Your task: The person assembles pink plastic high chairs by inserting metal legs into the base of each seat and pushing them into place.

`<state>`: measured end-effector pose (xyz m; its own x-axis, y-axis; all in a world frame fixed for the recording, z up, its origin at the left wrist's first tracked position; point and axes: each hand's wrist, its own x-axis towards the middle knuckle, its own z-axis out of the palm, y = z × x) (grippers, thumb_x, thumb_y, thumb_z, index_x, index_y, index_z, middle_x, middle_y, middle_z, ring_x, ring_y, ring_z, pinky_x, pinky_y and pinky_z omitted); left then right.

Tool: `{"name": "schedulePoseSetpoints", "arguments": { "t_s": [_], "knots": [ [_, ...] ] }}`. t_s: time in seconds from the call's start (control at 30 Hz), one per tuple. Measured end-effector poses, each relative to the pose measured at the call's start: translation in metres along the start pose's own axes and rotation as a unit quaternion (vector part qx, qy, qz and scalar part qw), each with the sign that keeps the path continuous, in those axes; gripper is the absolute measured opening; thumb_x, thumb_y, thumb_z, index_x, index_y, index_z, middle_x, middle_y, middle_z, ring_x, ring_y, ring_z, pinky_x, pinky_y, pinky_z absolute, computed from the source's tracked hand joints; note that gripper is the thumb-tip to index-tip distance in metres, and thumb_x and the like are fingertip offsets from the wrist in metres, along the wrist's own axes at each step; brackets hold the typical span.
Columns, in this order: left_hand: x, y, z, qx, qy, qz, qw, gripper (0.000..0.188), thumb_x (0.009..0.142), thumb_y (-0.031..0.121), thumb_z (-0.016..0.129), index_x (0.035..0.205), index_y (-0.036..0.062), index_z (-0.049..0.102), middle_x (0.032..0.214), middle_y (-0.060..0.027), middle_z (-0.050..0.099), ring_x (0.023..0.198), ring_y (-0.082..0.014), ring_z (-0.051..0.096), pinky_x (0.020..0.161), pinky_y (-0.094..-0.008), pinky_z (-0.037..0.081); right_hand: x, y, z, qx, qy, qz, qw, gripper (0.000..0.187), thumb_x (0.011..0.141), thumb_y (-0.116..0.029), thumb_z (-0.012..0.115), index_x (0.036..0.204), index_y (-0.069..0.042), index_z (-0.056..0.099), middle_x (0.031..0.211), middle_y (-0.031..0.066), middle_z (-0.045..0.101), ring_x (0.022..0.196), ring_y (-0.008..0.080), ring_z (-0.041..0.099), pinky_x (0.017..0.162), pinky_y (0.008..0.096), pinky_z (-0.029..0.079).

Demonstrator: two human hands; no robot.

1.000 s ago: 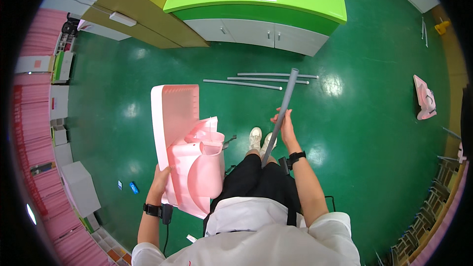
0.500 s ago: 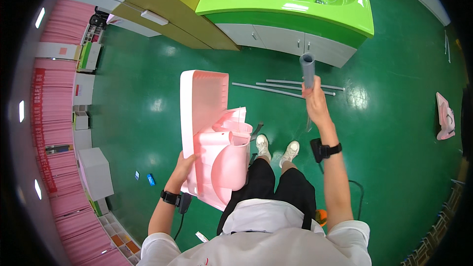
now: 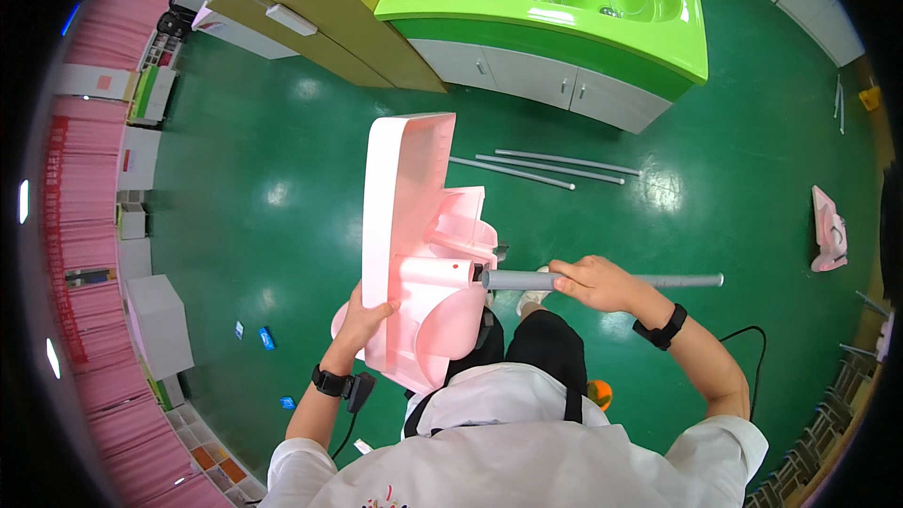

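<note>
My left hand (image 3: 365,320) grips the lower edge of a large pink plastic part (image 3: 381,226), thumb on its inner face. The part is tilted up on its side, with a flat tray-like panel and rounded housings. From its middle juts a short pink tubular socket (image 3: 437,270) with a small hole. My right hand (image 3: 594,283) is closed round a grey pipe (image 3: 522,279), held level. The pipe's left end is at the socket's mouth, where a dark piece shows; whether they touch I cannot tell.
Several grey pipes (image 3: 555,167) lie on the green floor ahead. Beyond them stands a bright green basin (image 3: 564,14) on a white-doored cabinet (image 3: 527,75). Another pink part (image 3: 828,230) lies far right. Small blue packets (image 3: 267,338) are on the floor at left, and an orange object (image 3: 599,393) is by my right side.
My right hand has come down and left, swinging the pipe from upright to level, its end now at the pink socket. The pink part has shifted slightly right and turned a little.
</note>
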<state>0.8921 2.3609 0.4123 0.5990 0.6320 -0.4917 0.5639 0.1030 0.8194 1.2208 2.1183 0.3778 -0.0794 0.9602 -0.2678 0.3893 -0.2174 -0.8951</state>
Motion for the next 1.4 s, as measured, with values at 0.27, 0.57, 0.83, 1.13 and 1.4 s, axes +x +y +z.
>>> {"name": "schedulePoseSetpoints", "arguments": {
  "t_s": [0.27, 0.57, 0.83, 1.13, 1.4],
  "knots": [
    [-0.001, 0.025, 0.028, -0.075, -0.072, -0.015, 0.994, 0.065, 0.075, 0.007, 0.071, 0.133, -0.0015, 0.042, 0.118, -0.0103, 0.057, 0.108, -0.0177, 0.055, 0.093, -0.0321, 0.045, -0.02, 0.002, 0.017, 0.308, -0.052, 0.13, 0.941, 0.044, 0.099, -0.043, 0.04, 0.085, -0.004, 0.055, 0.063, 0.0022, 0.045, 0.057, 0.0119, 0.044, 0.054, 0.0284, 0.039],
    [0.006, 0.02, 0.049, -0.06, -0.056, 0.01, 0.997, 0.064, 0.071, 0.006, 0.071, 0.129, 0.0001, 0.045, 0.114, -0.0084, 0.058, 0.106, -0.0168, 0.055, 0.091, -0.0319, 0.045, -0.028, -0.006, -0.017, 0.136, -0.062, 0.167, 0.975, 0.047, 0.099, -0.046, 0.038, 0.087, -0.005, 0.058, 0.064, 0.0015, 0.044, 0.057, 0.0123, 0.043, 0.054, 0.0288, 0.039],
    [0.016, 0.031, 0.027, -0.072, -0.045, 0.007, 0.996, 0.053, 0.073, 0.008, 0.073, 0.119, 0.0019, 0.047, 0.11, -0.0082, 0.059, 0.102, -0.0161, 0.057, 0.088, -0.0297, 0.046, 0.02, -0.039, -0.017, 0.159, -0.107, 0.216, 0.957, 0.06, 0.096, -0.06, 0.033, 0.086, -0.006, 0.055, 0.058, -0.0019, 0.038, 0.05, 0.0085, 0.037, 0.045, 0.0253, 0.031],
    [0.019, 0.018, 0.031, -0.067, -0.062, 0.026, 0.996, 0.061, 0.07, 0.011, 0.077, 0.121, 0.0026, 0.045, 0.11, -0.0095, 0.057, 0.103, -0.017, 0.055, 0.088, -0.0305, 0.046, 0.058, -0.035, -0.006, 0.175, -0.161, 0.188, 0.953, 0.055, 0.098, -0.057, 0.029, 0.085, -0.008, 0.051, 0.059, -0.002, 0.041, 0.048, 0.0076, 0.036, 0.044, 0.025, 0.031],
    [0.019, 0.005, 0.029, -0.048, -0.058, 0.028, 0.997, 0.063, 0.067, 0.016, 0.08, 0.119, 0.0026, 0.048, 0.109, -0.0088, 0.056, 0.104, -0.0179, 0.055, 0.091, -0.0312, 0.044, 0.054, -0.037, 0.008, 0.176, -0.131, 0.178, 0.959, 0.046, 0.101, -0.042, 0.03, 0.096, -0.005, 0.058, 0.063, 0.0024, 0.047, 0.054, 0.0128, 0.044, 0.051, 0.0286, 0.038]
  ]
}}
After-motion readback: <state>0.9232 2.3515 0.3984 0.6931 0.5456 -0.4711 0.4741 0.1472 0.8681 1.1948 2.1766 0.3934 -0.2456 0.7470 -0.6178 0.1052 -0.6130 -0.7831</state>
